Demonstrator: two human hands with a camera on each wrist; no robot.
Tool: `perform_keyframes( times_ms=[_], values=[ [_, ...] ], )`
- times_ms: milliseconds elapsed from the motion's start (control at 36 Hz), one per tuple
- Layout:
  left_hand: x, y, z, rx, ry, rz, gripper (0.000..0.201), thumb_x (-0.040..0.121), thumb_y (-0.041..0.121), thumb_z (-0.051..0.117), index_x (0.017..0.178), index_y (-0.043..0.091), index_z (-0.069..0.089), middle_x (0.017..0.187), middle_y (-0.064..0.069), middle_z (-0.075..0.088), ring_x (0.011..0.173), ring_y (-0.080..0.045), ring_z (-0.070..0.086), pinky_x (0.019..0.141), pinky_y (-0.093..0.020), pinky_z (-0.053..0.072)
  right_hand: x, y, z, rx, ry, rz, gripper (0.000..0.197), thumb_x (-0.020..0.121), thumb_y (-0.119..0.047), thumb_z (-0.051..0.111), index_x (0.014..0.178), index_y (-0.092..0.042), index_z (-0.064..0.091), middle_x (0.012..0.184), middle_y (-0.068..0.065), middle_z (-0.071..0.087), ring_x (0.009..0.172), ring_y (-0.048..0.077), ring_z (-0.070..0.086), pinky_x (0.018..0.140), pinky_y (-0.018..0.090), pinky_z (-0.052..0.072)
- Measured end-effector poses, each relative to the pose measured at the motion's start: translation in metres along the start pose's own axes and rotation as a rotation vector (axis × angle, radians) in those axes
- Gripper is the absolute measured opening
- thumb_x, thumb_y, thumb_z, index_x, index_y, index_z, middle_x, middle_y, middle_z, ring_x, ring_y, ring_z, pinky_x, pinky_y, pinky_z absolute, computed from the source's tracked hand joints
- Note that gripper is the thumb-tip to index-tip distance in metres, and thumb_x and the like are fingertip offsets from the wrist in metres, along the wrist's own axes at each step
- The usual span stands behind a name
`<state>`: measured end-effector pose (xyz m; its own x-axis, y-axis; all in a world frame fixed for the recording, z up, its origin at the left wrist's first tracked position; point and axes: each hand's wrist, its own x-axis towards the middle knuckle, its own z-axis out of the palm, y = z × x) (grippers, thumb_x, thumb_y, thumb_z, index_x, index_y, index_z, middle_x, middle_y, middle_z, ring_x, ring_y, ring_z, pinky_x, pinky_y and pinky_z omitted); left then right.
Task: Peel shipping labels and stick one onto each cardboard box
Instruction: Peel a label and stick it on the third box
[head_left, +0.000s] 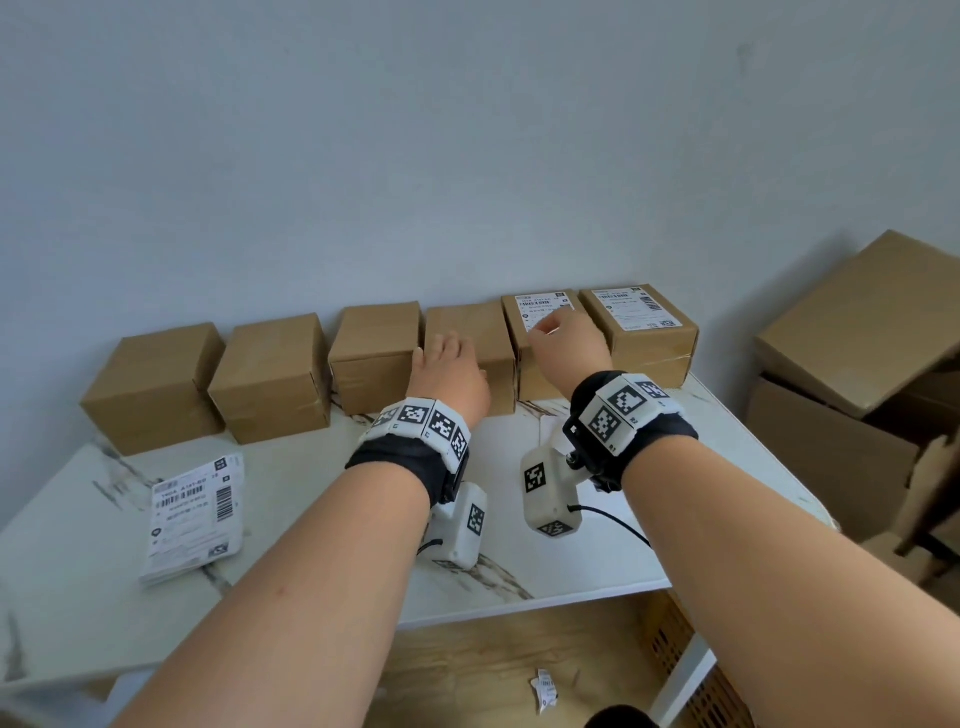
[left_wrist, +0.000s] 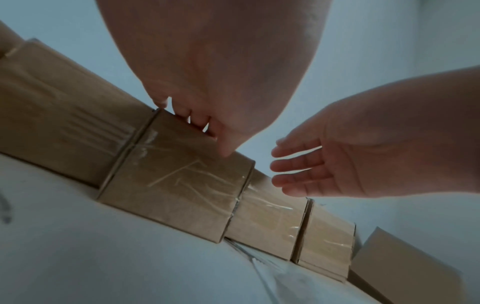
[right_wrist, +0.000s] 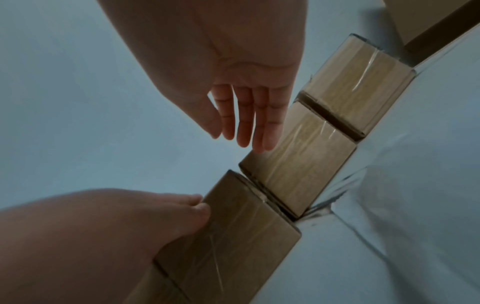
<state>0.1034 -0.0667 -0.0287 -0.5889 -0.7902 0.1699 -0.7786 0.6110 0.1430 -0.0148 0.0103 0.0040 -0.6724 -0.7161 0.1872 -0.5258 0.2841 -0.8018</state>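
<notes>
Six boxes stand in a row across the middle of the head view, at the back of a white marbled surface (head_left: 322, 525) against a pale wall. The two at the right end carry a label each: the fifth box (head_left: 540, 332) has one (head_left: 540, 309) and so does the sixth box (head_left: 641, 325). The left hand (head_left: 449, 371) lies palm down with straight fingers on the unlabelled fourth box (head_left: 470, 338). The right hand (head_left: 569, 340) hovers spread and empty over the fifth box; whether it touches the label cannot be told. A stack of labels (head_left: 195, 514) lies at lower left on the surface. Larger cartons (head_left: 852, 332) sit at the right edge.
</notes>
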Motion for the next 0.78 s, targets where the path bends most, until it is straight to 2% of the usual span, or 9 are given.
perform_keyframes(
  times_ms=[56, 111, 222, 306, 361, 417, 528, 639, 778],
  values=[
    [-0.008, -0.002, 0.001, -0.029, 0.019, 0.028, 0.052, 0.101, 0.022, 0.032, 0.150, 0.011, 0.018, 0.159, -0.004, 0.012, 0.147, -0.022, 0.004, 0.118, -0.046, 0.006, -0.005, -0.002, 0.006, 0.002, -0.023, 0.000, 0.014, 0.095, -0.019, 0.045, 0.098, -0.014, 0.057, 0.090, 0.001, 0.059, 0.080, 0.019, 0.054, 0.061, 0.025, 0.038],
    [-0.015, -0.006, 0.002, -0.061, 0.090, 0.069, 0.048, 0.099, 0.018, 0.033, 0.146, 0.012, 0.028, 0.156, -0.002, 0.022, 0.145, -0.021, 0.013, 0.117, -0.046, 0.012, -0.009, -0.002, 0.013, -0.004, -0.037, 0.015, 0.014, 0.096, -0.022, 0.045, 0.099, -0.013, 0.056, 0.090, 0.002, 0.059, 0.079, 0.019, 0.053, 0.054, 0.024, 0.034],
    [-0.027, -0.010, -0.001, -0.222, 0.198, 0.125, 0.038, 0.099, 0.012, 0.033, 0.134, 0.008, 0.048, 0.143, -0.006, 0.042, 0.134, -0.024, 0.031, 0.109, -0.033, 0.025, -0.017, 0.001, 0.024, 0.002, -0.079, 0.056, 0.021, 0.095, -0.029, 0.052, 0.104, -0.011, 0.057, 0.094, 0.004, 0.060, 0.083, 0.020, 0.055, 0.067, 0.027, 0.039],
    [-0.033, -0.012, -0.006, -0.332, 0.251, 0.071, 0.035, 0.100, 0.011, 0.032, 0.124, 0.006, 0.057, 0.134, -0.007, 0.050, 0.128, -0.026, 0.037, 0.103, -0.029, 0.028, -0.021, 0.001, 0.029, 0.035, -0.099, 0.091, 0.021, 0.091, -0.029, 0.055, 0.101, -0.011, 0.057, 0.090, 0.006, 0.063, 0.081, 0.022, 0.059, 0.067, 0.029, 0.044],
    [-0.037, -0.013, -0.009, -0.358, 0.296, -0.002, 0.034, 0.101, 0.014, 0.034, 0.127, 0.006, 0.055, 0.134, -0.008, 0.050, 0.126, -0.025, 0.038, 0.102, -0.028, 0.029, -0.022, 0.000, 0.030, 0.063, -0.116, 0.126, 0.015, 0.090, -0.027, 0.054, 0.094, -0.012, 0.056, 0.080, 0.005, 0.060, 0.077, 0.024, 0.059, 0.071, 0.035, 0.053],
    [-0.041, -0.013, -0.012, -0.386, 0.309, -0.110, 0.036, 0.101, 0.019, 0.038, 0.133, 0.008, 0.049, 0.136, -0.010, 0.047, 0.126, -0.027, 0.042, 0.102, -0.032, 0.033, -0.026, -0.002, 0.030, 0.071, -0.136, 0.156, 0.017, 0.090, -0.025, 0.051, 0.093, -0.010, 0.059, 0.077, 0.004, 0.058, 0.074, 0.023, 0.058, 0.078, 0.039, 0.056],
    [-0.046, -0.012, -0.018, -0.510, 0.150, -0.336, 0.047, 0.101, 0.030, 0.038, 0.143, 0.010, 0.035, 0.137, -0.012, 0.047, 0.120, -0.030, 0.052, 0.094, -0.039, 0.043, -0.034, -0.003, 0.028, 0.088, -0.158, 0.171, 0.026, 0.090, -0.026, 0.048, 0.107, -0.011, 0.062, 0.092, 0.007, 0.064, 0.081, 0.023, 0.061, 0.082, 0.042, 0.057],
    [-0.054, -0.013, -0.022, -0.552, 0.108, -0.341, 0.050, 0.100, 0.029, 0.040, 0.146, 0.010, 0.030, 0.135, -0.011, 0.051, 0.120, -0.030, 0.052, 0.093, -0.037, 0.043, -0.046, -0.004, 0.022, 0.116, -0.166, 0.175, 0.026, 0.089, -0.022, 0.050, 0.114, -0.016, 0.053, 0.102, 0.006, 0.062, 0.086, 0.021, 0.060, 0.082, 0.040, 0.056],
    [-0.071, -0.015, -0.032, -0.590, 0.117, -0.306, 0.050, 0.097, 0.028, 0.044, 0.143, 0.013, 0.036, 0.127, -0.005, 0.058, 0.108, -0.025, 0.058, 0.086, -0.034, 0.047, -0.062, -0.008, 0.012, 0.151, -0.160, 0.173, 0.035, 0.088, -0.023, 0.052, 0.122, -0.016, 0.049, 0.103, 0.003, 0.061, 0.084, 0.017, 0.060, 0.078, 0.037, 0.056]
  ],
)
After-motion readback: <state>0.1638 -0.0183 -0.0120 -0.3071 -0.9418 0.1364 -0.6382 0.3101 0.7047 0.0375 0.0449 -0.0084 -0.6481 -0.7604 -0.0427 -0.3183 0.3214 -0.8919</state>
